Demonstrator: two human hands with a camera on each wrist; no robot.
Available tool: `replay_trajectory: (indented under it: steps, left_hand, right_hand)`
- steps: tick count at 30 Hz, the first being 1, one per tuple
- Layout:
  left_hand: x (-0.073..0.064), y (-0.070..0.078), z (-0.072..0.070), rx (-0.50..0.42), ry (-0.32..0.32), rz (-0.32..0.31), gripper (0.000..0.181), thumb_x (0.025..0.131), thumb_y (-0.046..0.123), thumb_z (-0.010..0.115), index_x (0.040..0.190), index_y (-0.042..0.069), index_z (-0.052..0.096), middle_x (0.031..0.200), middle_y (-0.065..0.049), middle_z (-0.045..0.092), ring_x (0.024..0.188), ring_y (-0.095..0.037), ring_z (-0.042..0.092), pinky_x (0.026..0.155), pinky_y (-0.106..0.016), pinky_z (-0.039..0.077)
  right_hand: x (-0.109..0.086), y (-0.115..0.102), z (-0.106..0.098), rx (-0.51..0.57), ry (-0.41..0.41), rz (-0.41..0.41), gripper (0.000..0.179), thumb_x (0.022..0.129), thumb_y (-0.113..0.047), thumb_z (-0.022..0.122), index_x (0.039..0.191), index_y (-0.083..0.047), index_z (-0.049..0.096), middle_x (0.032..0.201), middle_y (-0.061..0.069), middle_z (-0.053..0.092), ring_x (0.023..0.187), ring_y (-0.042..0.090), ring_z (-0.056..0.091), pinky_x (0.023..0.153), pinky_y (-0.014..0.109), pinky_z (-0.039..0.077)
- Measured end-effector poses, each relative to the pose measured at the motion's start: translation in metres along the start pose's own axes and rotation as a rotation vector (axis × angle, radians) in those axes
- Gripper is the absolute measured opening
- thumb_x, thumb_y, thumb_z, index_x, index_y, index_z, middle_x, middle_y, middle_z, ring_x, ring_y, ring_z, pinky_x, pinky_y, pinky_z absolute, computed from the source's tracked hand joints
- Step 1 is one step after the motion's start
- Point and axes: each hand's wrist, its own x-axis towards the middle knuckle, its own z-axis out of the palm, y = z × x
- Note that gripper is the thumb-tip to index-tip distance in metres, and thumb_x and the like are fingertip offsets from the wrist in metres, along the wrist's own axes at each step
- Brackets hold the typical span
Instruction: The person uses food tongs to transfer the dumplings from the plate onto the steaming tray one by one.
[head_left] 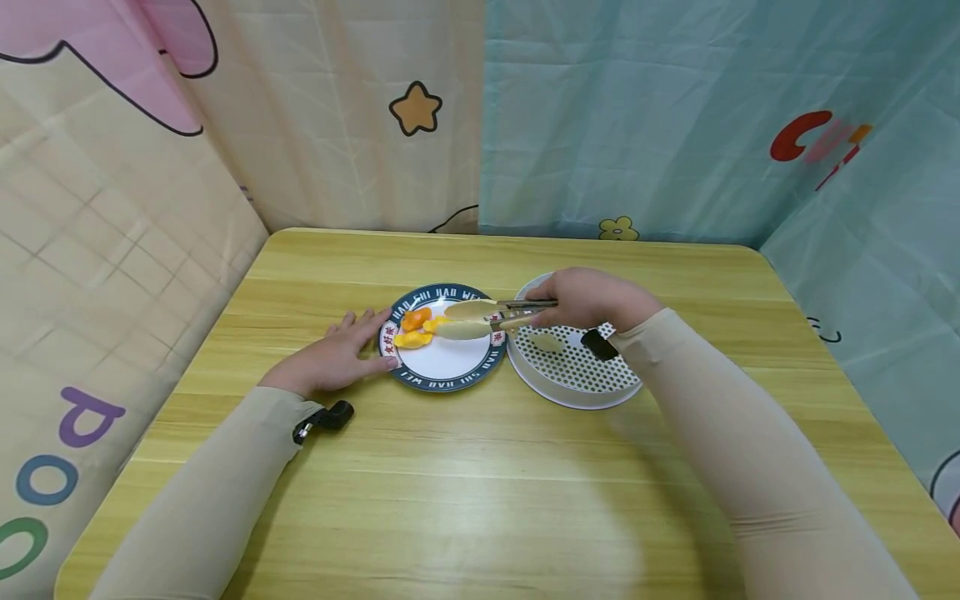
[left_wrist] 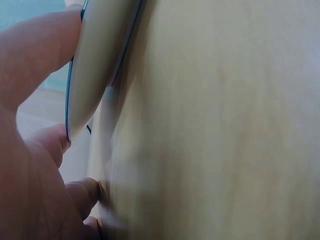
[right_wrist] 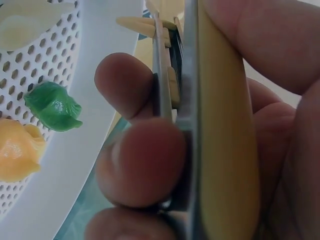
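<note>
One round plate (head_left: 450,364), glossy white with a dark blue lettered rim, sits on the wood-grain bench (head_left: 442,492), left of one round white tray (head_left: 592,367) with a hole-punched base. Three dumplings lie on the plate's left part: one orange dumpling (head_left: 415,320), two yellow dumplings (head_left: 412,340), all smooth and lumpy. Right hand (head_left: 588,298) grips one pair of tongs (head_left: 462,331), metal with cream grips and rounded tips; tips reach left over the plate, at the farther yellow one. Can't tell if they pinch it. Left hand (head_left: 341,354) is spread, thumb and fingertip touching the plate's left rim. Right wrist view shows three pieces in the tray: one shiny, pleated green dumpling (right_wrist: 54,106), one orange-yellow dumpling (right_wrist: 19,150), one pale dumpling (right_wrist: 27,22). Soft printed curtains (head_left: 337,158) hang at the far side.
</note>
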Motion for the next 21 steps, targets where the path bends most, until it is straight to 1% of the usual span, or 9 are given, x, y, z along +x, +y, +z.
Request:
replay_trajectory:
  steps: [3,6,10,12,13,15,17,19,21]
  left_hand:
    - [0.0007,-0.0009,-0.0002,0.003,0.0,0.003,0.102,0.095,0.079,0.052,0.171,0.029,0.005,0.177,-0.02,0.001,0.16,-0.055,-0.006,0.125,-0.076,0.0]
    - [0.0011,-0.0016,0.0,0.009,0.0,0.001,0.103,0.095,0.08,0.051,0.171,0.03,0.004,0.177,-0.02,0.001,0.16,-0.054,-0.005,0.125,-0.076,0.001]
    - [0.0015,-0.0012,-0.0002,0.01,-0.001,0.001,0.103,0.095,0.08,0.051,0.171,0.029,0.005,0.177,-0.02,0.002,0.16,-0.054,-0.005,0.125,-0.076,0.001]
    - [0.0014,-0.0009,-0.0004,0.009,-0.002,0.0,0.103,0.095,0.079,0.052,0.171,0.029,0.005,0.177,-0.02,0.002,0.16,-0.054,-0.005,0.125,-0.076,0.001]
    - [0.0014,-0.0006,-0.0005,0.008,-0.002,0.0,0.103,0.095,0.079,0.052,0.171,0.029,0.005,0.177,-0.02,0.002,0.16,-0.054,-0.005,0.125,-0.076,0.001]
    - [0.0014,0.0,-0.0006,0.009,-0.002,0.001,0.102,0.095,0.079,0.052,0.171,0.028,0.005,0.177,-0.021,0.002,0.16,-0.054,-0.005,0.125,-0.076,0.001]
    - [0.0013,0.0002,-0.0007,0.012,-0.001,0.001,0.102,0.095,0.078,0.052,0.171,0.028,0.006,0.177,-0.02,0.002,0.161,-0.054,-0.005,0.125,-0.076,0.001]
    - [0.0012,0.0001,-0.0007,0.013,-0.002,0.0,0.102,0.096,0.078,0.052,0.171,0.029,0.005,0.177,-0.02,0.002,0.161,-0.054,-0.005,0.125,-0.076,0.002]
    - [0.001,-0.0003,-0.0007,0.011,-0.004,-0.002,0.102,0.096,0.078,0.052,0.171,0.029,0.005,0.177,-0.02,0.002,0.161,-0.054,-0.005,0.125,-0.076,0.002]
  right_hand:
    - [0.0007,0.0029,-0.0024,0.013,-0.002,0.011,0.047,0.107,-0.035,0.062,0.15,-0.015,0.061,0.122,0.007,0.072,0.1,0.023,0.06,0.095,0.042,0.049]
    - [0.0025,0.0046,-0.0039,0.023,-0.004,0.028,0.049,0.108,-0.036,0.06,0.152,-0.015,0.059,0.126,0.009,0.072,0.103,0.024,0.063,0.099,0.044,0.05]
    - [0.0052,0.0039,-0.003,0.021,-0.016,0.032,0.052,0.108,-0.039,0.059,0.153,-0.014,0.057,0.145,0.01,0.067,0.127,0.028,0.063,0.113,0.049,0.049]
    - [0.0062,0.0026,-0.0024,0.015,-0.018,0.026,0.052,0.107,-0.039,0.06,0.153,-0.013,0.057,0.15,0.01,0.064,0.138,0.029,0.06,0.117,0.051,0.047]
    - [0.0063,0.0019,-0.0023,0.021,-0.019,0.03,0.052,0.107,-0.039,0.06,0.152,-0.013,0.058,0.149,0.01,0.064,0.137,0.029,0.059,0.117,0.05,0.047]
    - [0.0066,0.0001,-0.0026,0.026,-0.024,0.031,0.047,0.107,-0.037,0.061,0.148,-0.014,0.063,0.136,0.009,0.072,0.126,0.027,0.065,0.11,0.047,0.051]
    - [0.0067,-0.0019,-0.0034,0.029,-0.035,0.033,0.04,0.106,-0.036,0.062,0.14,-0.015,0.069,0.112,0.005,0.076,0.104,0.022,0.067,0.097,0.042,0.054]
    - [0.0069,-0.0036,-0.0039,0.036,-0.055,0.037,0.033,0.107,-0.035,0.062,0.132,-0.017,0.072,0.09,0.0,0.068,0.083,0.018,0.059,0.082,0.037,0.051]
    - [0.0068,-0.0048,-0.0043,0.038,-0.074,0.043,0.028,0.107,-0.035,0.061,0.127,-0.019,0.073,0.08,-0.003,0.059,0.073,0.015,0.051,0.073,0.033,0.046]
